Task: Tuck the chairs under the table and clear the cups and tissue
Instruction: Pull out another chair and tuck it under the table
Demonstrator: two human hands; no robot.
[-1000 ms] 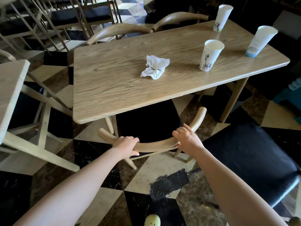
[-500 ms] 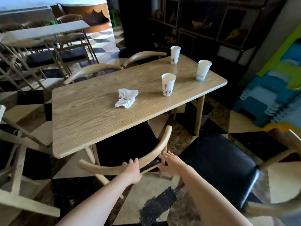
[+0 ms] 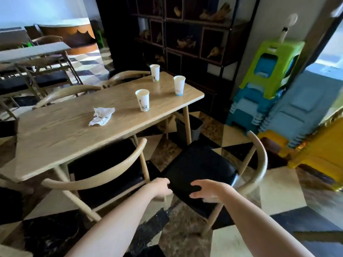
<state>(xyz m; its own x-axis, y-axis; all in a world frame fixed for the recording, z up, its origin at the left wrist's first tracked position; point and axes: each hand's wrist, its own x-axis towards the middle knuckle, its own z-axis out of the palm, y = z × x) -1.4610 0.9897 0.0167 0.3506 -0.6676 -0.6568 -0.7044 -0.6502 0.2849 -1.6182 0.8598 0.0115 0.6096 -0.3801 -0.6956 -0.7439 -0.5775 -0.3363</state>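
Note:
On the light wooden table (image 3: 61, 145) stand three white paper cups (image 3: 142, 100) (image 3: 155, 72) (image 3: 179, 85), with a crumpled tissue (image 3: 101, 116) to their left. One chair (image 3: 96, 179) is pushed in under the near edge. A second chair (image 3: 200, 164) with a black seat stands out on the floor, turned sideways, its curved back on the right. My left hand (image 3: 161, 188) is at the seat's near left corner with its fingertips hidden. Over the seat's near edge, my right hand (image 3: 207, 190) has its fingers loosely spread and holds nothing.
Two more chairs (image 3: 68, 93) sit tucked in at the table's far side. A grey bin (image 3: 193, 128) stands under the right end. Stacked plastic stools (image 3: 259, 93) and a dark shelf (image 3: 194, 43) fill the right and back. Other tables stand at the left (image 3: 31, 52).
Both hands have let go of the tucked chair's back and moved right to the second chair's seat. My view has lifted and swung right.

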